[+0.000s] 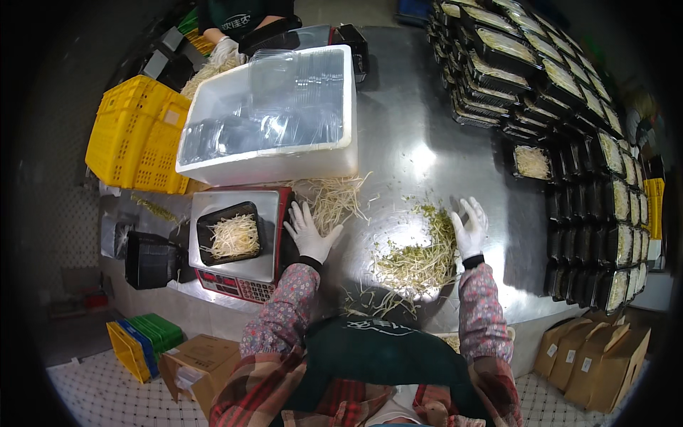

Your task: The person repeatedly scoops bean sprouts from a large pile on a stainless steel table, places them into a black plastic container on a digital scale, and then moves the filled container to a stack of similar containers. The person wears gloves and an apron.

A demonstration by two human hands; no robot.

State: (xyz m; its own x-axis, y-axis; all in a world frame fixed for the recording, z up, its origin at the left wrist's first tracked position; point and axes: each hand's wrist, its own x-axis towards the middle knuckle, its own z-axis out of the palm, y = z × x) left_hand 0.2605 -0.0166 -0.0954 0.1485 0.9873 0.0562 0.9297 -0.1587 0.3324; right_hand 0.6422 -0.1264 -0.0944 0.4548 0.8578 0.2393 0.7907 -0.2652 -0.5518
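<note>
My left hand (311, 232), in a white glove, has its fingers spread beside the right edge of a digital scale (269, 245). Just past its fingers lies a heap of pale bean sprouts (333, 201). On the scale's metal plate sits a black tray (204, 239) filled with white sprouts (235, 237). My right hand (469, 226), gloved too, is open with the thumb apart from the fingers. It is at the right side of a loose pile of green-tipped sprouts (416, 267) on the steel table (398, 92). Neither hand holds anything.
A white foam box (270, 167) of clear plastic lids (284, 124) stands behind the scale, beside a yellow crate (139, 135). Stacked sprout trays (512, 67) crowd the right side. Black trays (151, 260) sit left. A co-worker's gloved hand (226, 51) touches sprouts at the far left.
</note>
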